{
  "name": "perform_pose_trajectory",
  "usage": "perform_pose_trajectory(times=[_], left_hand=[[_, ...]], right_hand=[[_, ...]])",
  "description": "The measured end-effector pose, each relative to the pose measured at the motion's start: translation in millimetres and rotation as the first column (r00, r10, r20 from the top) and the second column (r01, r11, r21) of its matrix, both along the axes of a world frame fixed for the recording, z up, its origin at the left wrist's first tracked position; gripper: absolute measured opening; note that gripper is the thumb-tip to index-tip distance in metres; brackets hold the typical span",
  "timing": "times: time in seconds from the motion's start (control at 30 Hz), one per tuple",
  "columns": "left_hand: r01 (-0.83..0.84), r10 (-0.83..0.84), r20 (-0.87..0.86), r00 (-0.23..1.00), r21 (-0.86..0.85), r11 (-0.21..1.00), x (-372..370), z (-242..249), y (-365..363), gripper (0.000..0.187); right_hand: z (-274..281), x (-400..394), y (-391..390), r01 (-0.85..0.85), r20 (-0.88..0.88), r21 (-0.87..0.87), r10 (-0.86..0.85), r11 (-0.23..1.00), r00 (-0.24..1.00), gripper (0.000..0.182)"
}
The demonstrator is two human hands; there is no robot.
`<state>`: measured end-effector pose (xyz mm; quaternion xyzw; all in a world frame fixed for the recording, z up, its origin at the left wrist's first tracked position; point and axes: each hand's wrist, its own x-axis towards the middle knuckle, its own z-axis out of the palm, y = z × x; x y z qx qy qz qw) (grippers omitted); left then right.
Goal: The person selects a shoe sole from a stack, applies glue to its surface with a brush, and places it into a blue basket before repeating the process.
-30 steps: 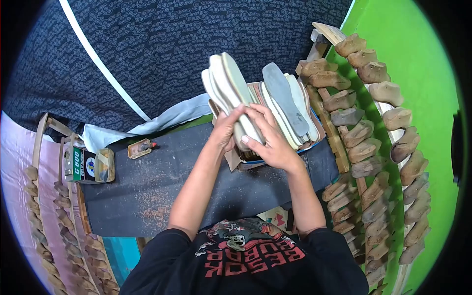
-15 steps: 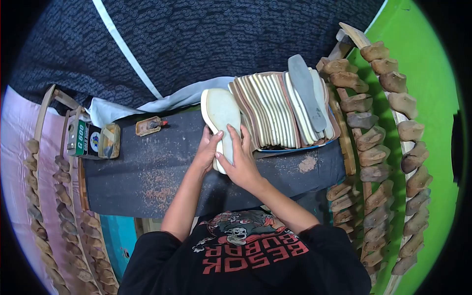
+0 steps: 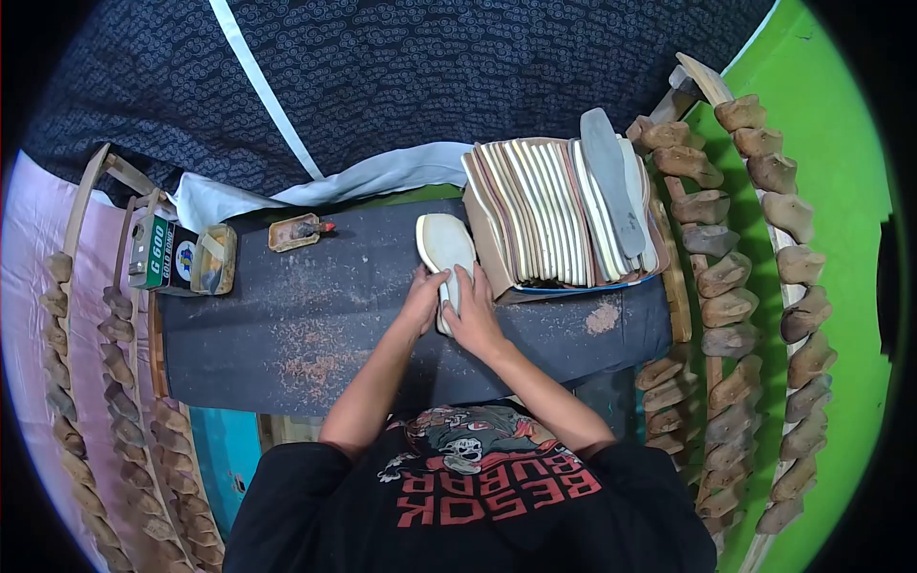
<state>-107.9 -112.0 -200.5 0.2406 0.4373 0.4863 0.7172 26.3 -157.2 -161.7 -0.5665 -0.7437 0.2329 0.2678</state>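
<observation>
A pale, cream-coloured shoe sole (image 3: 445, 241) is gripped between both my hands over the dark worktable. My left hand (image 3: 421, 302) closes round its left edge, thumb lying on the upper face. On the opposite side, my right hand (image 3: 476, 315) holds the narrower near end, its thumb and fingers against the sole. The wide end points away from me. Just right of it stands a cardboard box (image 3: 489, 250) packed with upright soles (image 3: 544, 212) in cream and brown. A grey sole (image 3: 611, 181) lies across the top of that row.
A G 600 glue can (image 3: 164, 256) and a yellowish container (image 3: 215, 260) stand at the table's left end. Near the back lies a small tray (image 3: 294, 232) with a red-tipped item. Shavings (image 3: 310, 363) litter the dark cloth. Racks of wooden shoe lasts (image 3: 726, 277) flank both sides.
Both hands have brought the sole lower and slightly right, closer to the tabletop, and it looks smaller. The whole view has shifted a little.
</observation>
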Motion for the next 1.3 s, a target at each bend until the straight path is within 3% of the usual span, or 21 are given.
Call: perform_pose_trajectory(times=[0.07,0.13,0.3,0.4,0.47,0.53,0.6,0.7,0.73,0.8,0.83,0.9,0.93,0.97,1.0,1.07,1.13,1.2,1.23,1.27,1.3], left_hand=[[0.019,-0.018,-0.072,0.997,0.009,1.0,-0.7,-3.2,4.1,0.053],[0.178,-0.163,-0.329,0.93,0.015,0.984,-1.8,-7.5,11.6,0.053],[0.212,-0.232,-0.281,0.931,-0.1,0.972,-6.5,-6.2,21.4,0.053],[0.153,-0.139,-0.427,0.893,-0.001,0.988,-7.7,-10.8,20.1,0.059],[0.239,-0.076,-0.739,0.669,0.117,0.964,-8.4,-14.2,14.3,0.071],[0.261,-0.15,-0.736,0.66,0.037,0.965,-9.1,7.8,4.2,0.082],[0.259,-0.201,-0.577,0.792,0.018,0.966,-10.5,8.8,-0.1,0.084],[0.272,-0.165,-0.652,0.74,0.065,0.96,-12.7,-4.7,1.7,0.087],[0.27,-0.163,-0.653,0.74,0.067,0.961,-12.1,-18.8,3.6,0.087],[0.095,0.048,-0.612,0.789,0.2,0.975,-7.9,-36.3,1.3,0.086],[0.097,0.047,-0.613,0.789,0.199,0.975,-3.9,-39.6,-1.9,0.086],[0.011,0.045,-0.279,0.959,0.194,0.981,8.7,-39.2,-11.6,0.082],[-0.032,0.05,-0.095,0.994,0.177,0.984,13.5,-35.5,-16.9,0.081],[-0.022,0.045,-0.103,0.994,0.217,0.976,15.8,-31.9,-23.2,0.077],[-0.021,0.045,-0.107,0.993,0.213,0.977,15.2,-18.3,-26.8,0.077],[-0.04,0.087,-0.192,0.978,0.238,0.971,12.6,10.1,-33.1,0.072],[-0.064,0.136,-0.277,0.951,0.256,0.965,7.8,31.7,-37.9,0.067],[-0.088,0.188,-0.369,0.91,0.271,0.959,1.0,39.4,-39.7,0.062],[-0.13,0.17,-0.215,0.962,0.189,0.973,-0.8,37.1,-34.9,0.056],[-0.141,0.18,-0.227,0.957,0.177,0.974,-8.5,36.8,-33.7,0.056],[0.025,-0.014,-0.136,0.991,0.077,0.997,-18.9,41.2,-33.1,0.053]], right_hand=[[3.8,2.6,-0.5,0.002,0.051,-0.002,-0.001,1.0,0.999,0.073],[3.4,0.7,1.0,0.005,0.103,-0.002,-0.005,1.0,0.995,0.073],[-1.1,-5.9,6.3,0.07,0.115,-0.036,-0.065,0.997,0.991,0.074],[3.3,-9.1,6.7,0.076,0.147,-0.013,-0.073,0.997,0.986,0.072],[6.5,-8.8,9.0,0.086,0.173,0.008,-0.086,0.996,0.981,0.075],[21.0,-4.1,11.4,0.09,0.129,-0.111,-0.075,0.99,0.989,0.08],[31.1,-3.2,13.1,0.108,0.114,-0.148,-0.092,0.983,0.989,0.085],[37.9,-3.9,12.2,0.11,0.083,-0.15,-0.098,0.983,0.992,0.079],[38.3,-3.7,10.9,0.135,0.052,-0.065,-0.132,0.989,0.99,0.075],[35.6,-0.4,8.9,0.163,0.017,0.015,-0.163,0.987,0.987,0.071],[30.8,3.7,10.2,0.131,-0.028,0.099,-0.129,0.986,0.991,0.066],[21.9,9.1,11.0,0.106,-0.073,0.18,-0.094,0.978,0.993,0.062],[16.4,10.8,10.3,0.101,-0.267,0.02,-0.092,0.995,0.959,0.06],[10.7,12.3,9.0,0.061,-0.45,-0.137,-0.117,0.989,0.885,0.058],[10.9,12.0,7.2,0.06,-0.453,-0.142,-0.119,0.988,0.884,0.058],[18.5,11.0,1.8,-0.171,-0.868,-0.383,-0.29,0.908,0.403,0.059],[31.4,17.4,-2.1,-0.262,-0.89,-0.38,-0.273,0.887,0.365,0.064],[42.3,20.4,-6.6,-0.523,-0.924,-0.342,-0.382,0.781,0.033,0.069],[39.4,21.9,-5.3,-0.564,-0.924,-0.338,-0.38,0.753,0.047,0.073],[30.0,22.1,-5.7,-0.578,-0.919,-0.342,-0.392,0.741,0.042,0.073],[22.5,19.4,-5.1,-0.569,-0.922,-0.356,-0.379,0.741,0.083,0.075]])
